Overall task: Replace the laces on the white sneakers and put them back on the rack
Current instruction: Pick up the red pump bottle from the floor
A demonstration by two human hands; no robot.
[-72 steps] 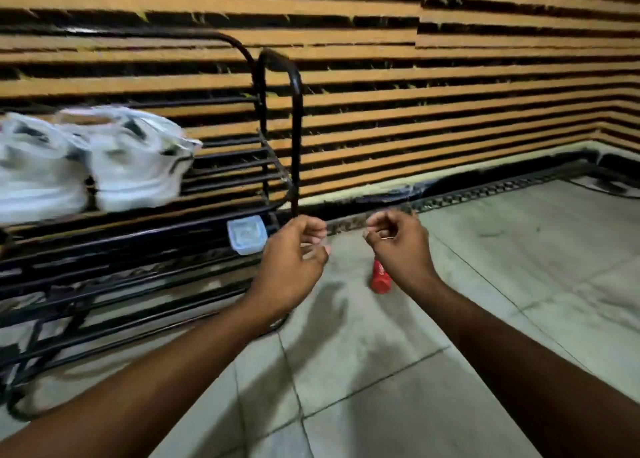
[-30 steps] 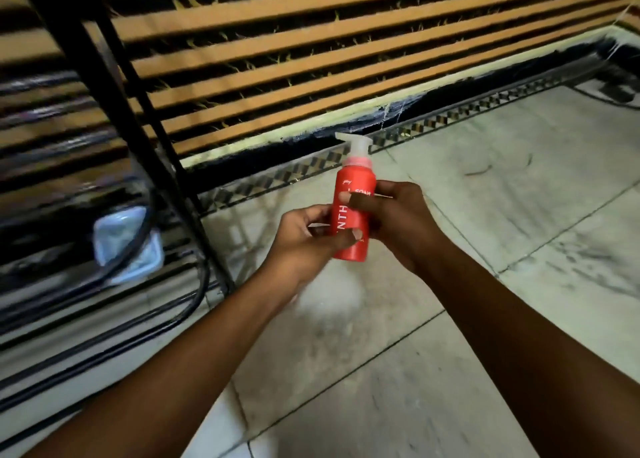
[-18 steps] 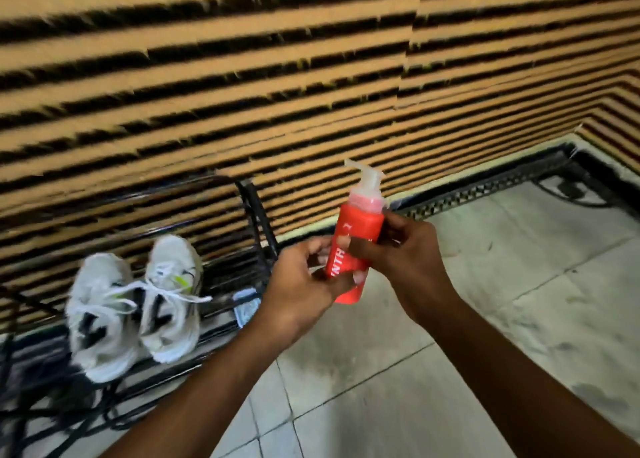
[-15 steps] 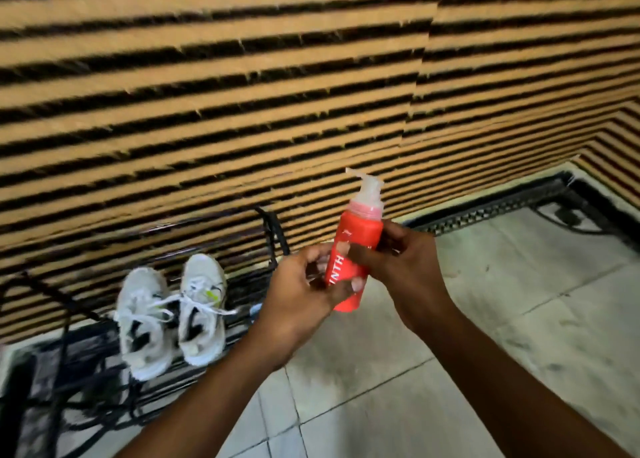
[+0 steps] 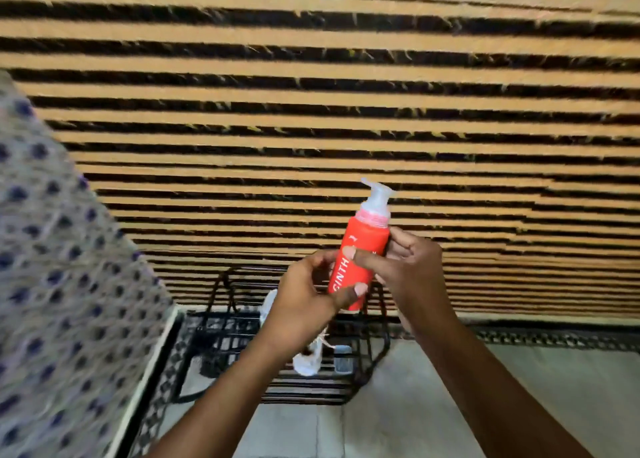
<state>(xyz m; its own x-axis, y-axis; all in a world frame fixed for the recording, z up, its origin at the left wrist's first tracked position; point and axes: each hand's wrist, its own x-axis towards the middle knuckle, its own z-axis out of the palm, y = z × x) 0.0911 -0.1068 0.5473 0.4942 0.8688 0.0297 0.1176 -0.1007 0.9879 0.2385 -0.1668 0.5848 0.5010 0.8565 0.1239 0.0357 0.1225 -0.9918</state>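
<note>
A red pump bottle [image 5: 362, 255] with a white pump head stands upright between my hands, in front of the striped wall. My right hand [image 5: 405, 270] grips its upper body, thumb across the front. My left hand [image 5: 304, 300] holds its lower part, thumb pressed near the base. Behind and below my left hand, the black metal shoe rack [image 5: 242, 333] stands on the floor. Only parts of the white sneakers [image 5: 306, 362] show past my left wrist, with a bit of white lace.
An orange and black striped wall [image 5: 311, 111] fills the background. A spotted blue and white cloth surface [image 5: 62, 284] rises at the left. A small pale container [image 5: 343, 360] sits on the rack. Grey floor tiles [image 5: 554, 388] lie to the right, along a patterned border strip [image 5: 554, 336].
The view has swung left and back, so the rack now sits behind my hands and the spotted cloth has come in. Both hands keep hold of the red bottle, picked up since the earliest frame.
</note>
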